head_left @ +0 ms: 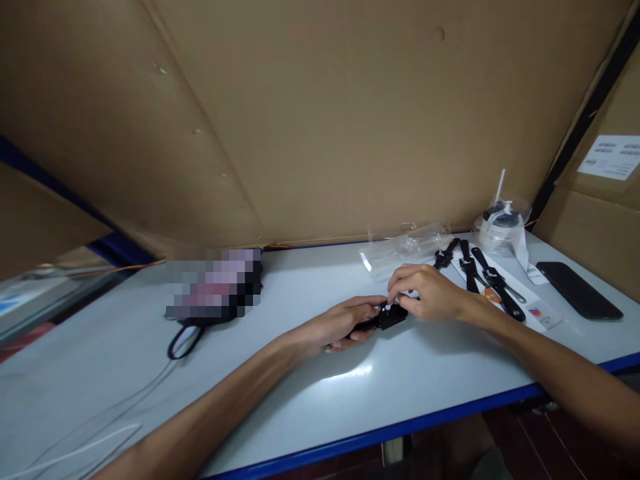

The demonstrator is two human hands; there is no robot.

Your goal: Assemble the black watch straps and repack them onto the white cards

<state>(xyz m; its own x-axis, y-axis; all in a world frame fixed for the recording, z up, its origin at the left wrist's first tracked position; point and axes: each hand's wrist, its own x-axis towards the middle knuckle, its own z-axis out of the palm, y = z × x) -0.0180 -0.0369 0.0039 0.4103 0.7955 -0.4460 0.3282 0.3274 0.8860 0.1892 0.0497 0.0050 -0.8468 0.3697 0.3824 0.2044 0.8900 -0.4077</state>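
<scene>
While the left hand (346, 325) is grasping a black tool (393, 317) from its nine o'clock side, over the pale table (300, 283), the right hand (427, 293) is resting bent fingers on it from two o'clock; whether they are pinching a part, I cannot tell. Three similar tools (469, 270) are lying at two o'clock, a dark slab (580, 290) at three, a pixelated item (215, 287) at nine.

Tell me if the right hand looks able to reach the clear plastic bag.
Probably yes: the clear plastic bag lies just beyond the right hand, with nothing visible between them, though it is busy at the black item.
</scene>
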